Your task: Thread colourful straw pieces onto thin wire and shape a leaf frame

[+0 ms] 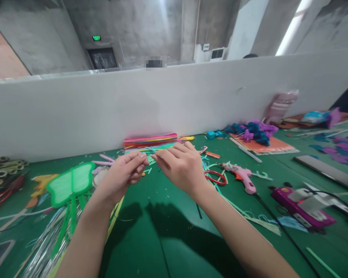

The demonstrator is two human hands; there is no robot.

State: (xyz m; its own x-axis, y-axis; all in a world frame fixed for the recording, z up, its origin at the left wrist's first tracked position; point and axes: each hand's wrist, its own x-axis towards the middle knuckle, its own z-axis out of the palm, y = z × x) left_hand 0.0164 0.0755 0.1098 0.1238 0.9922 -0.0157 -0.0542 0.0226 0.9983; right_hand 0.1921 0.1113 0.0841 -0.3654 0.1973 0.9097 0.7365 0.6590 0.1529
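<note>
Both hands are raised over the green table (168, 235), fingertips close together but apart. My left hand (129, 168) is closed in a pinch, thumb against the curled fingers. Bent at the wrist, my right hand (181, 164) also pinches, its fingers pointing toward the left one. Whatever lies in either pinch is too small or hidden to name. A thin bluish strip (151, 149) shows by the fingertips; I cannot tell whether it is held or lies behind. Past the hands is a stack of colourful strips (150, 139). Red-handled scissors (216, 178) lie right of my right wrist.
On the left are a green butterfly-shaped piece (71, 183), a yellow glue gun (42, 184) and bamboo-like tubes (5, 168). A pink glue gun (242, 175), its black cord and a purple power strip (303, 208) occupy the right. A white partition (104, 108) stands behind.
</note>
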